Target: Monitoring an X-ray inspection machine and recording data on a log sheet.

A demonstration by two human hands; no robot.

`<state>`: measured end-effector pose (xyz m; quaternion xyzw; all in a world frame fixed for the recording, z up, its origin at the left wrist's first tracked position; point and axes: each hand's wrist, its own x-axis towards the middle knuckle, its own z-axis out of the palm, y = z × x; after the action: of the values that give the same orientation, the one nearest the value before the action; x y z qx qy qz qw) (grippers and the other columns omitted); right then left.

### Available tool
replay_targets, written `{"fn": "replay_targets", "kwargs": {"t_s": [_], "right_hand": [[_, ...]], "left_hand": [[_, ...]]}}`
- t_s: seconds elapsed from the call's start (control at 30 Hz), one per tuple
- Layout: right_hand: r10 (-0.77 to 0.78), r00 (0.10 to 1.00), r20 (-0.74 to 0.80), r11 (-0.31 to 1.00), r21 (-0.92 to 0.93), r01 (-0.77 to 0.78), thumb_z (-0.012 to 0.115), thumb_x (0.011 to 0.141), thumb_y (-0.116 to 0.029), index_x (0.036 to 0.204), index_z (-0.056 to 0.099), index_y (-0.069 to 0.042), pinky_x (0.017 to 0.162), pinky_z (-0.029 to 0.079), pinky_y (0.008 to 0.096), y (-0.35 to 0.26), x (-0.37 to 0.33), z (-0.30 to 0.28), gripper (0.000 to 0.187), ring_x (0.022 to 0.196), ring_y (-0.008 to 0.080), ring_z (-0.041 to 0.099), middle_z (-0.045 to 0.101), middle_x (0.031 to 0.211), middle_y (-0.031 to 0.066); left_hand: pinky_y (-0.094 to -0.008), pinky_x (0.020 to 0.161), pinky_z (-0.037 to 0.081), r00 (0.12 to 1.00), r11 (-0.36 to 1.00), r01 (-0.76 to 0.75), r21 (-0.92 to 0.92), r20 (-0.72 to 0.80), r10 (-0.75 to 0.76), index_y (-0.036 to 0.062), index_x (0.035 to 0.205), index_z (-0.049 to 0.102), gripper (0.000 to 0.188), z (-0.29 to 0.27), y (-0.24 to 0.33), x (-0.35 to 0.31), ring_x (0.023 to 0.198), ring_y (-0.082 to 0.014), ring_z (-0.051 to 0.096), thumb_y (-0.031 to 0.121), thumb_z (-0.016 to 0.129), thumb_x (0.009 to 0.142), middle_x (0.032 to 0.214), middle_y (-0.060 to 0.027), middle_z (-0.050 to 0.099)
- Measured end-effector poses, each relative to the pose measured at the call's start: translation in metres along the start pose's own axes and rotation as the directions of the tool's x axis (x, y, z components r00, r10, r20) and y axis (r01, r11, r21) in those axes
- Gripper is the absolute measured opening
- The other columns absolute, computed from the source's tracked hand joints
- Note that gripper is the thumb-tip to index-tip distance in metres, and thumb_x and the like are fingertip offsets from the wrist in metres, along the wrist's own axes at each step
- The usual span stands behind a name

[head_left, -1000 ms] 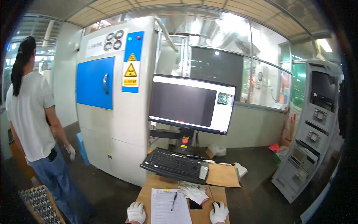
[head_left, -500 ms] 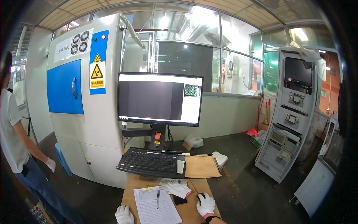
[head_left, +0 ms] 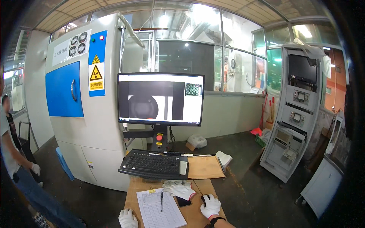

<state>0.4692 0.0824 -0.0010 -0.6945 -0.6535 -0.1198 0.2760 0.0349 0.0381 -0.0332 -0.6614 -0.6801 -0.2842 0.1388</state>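
Observation:
My right hand [head_left: 210,206], in a white glove, rests over a black computer mouse [head_left: 203,199], with fingers curved round it. Also gloved in white, my left hand [head_left: 128,218] lies at the near left edge of the brown table [head_left: 133,186], fingers loosely bent and no object seen in them. Between my hands are printed form sheets [head_left: 154,212] held by a yellow clip [head_left: 152,189], with a pen [head_left: 161,201] lying on top. A loose pair of white gloves [head_left: 178,189] partly covers a dark phone [head_left: 184,201].
Beyond the table stand a black keyboard [head_left: 150,166], a tan folder [head_left: 205,168] and a monitor [head_left: 159,99] on an arm with a red button [head_left: 159,138]. A big grey cabinet [head_left: 106,152] with a blue door is at left, an instrument rack [head_left: 289,121] at right. Co-workers [head_left: 15,152] stand far left.
The monitor picture has gone from plain grey to a dark round shape with bright bands. The co-worker at left has moved farther left, and another person shows behind. My hands have hardly moved.

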Motion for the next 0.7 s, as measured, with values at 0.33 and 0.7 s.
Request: {"fn": "replay_targets", "kwargs": {"t_s": [0.33, 0.7], "right_hand": [[-0.030, 0.999, -0.013, 1.000, -0.002, 0.030, 0.071, 0.082, -0.029, 0.129, 0.061, -0.020, 0.089, 0.050, 0.0540, 0.012, -0.002, 0.021, 0.049, 0.103, 0.0391, 0.061, 0.057, 0.133, 0.0133], [-0.039, 0.999, -0.020, 0.999, 0.029, 0.039, 0.073, 0.083, -0.028, 0.128, 0.061, -0.022, 0.090, 0.049, 0.0548, 0.012, -0.002, 0.021, 0.047, 0.105, 0.0400, 0.060, 0.056, 0.132, 0.0134]], "left_hand": [[-0.0468, 0.101, 0.051, 1.000, 1.000, -0.006, -0.021, -0.006, 0.005, 0.0089, 0.118, 0.069, 0.032, -0.009, 0.006, 0.003, 0.119, -0.0362, 0.060, 0.017, 0.064, 0.087, 0.126, -0.0140, 0.068], [-0.0471, 0.102, 0.050, 1.000, 1.000, 0.020, -0.024, 0.021, -0.020, 0.0082, 0.119, 0.069, 0.033, -0.007, 0.005, 0.001, 0.122, -0.0363, 0.060, 0.017, 0.062, 0.088, 0.128, -0.0147, 0.067]]}}
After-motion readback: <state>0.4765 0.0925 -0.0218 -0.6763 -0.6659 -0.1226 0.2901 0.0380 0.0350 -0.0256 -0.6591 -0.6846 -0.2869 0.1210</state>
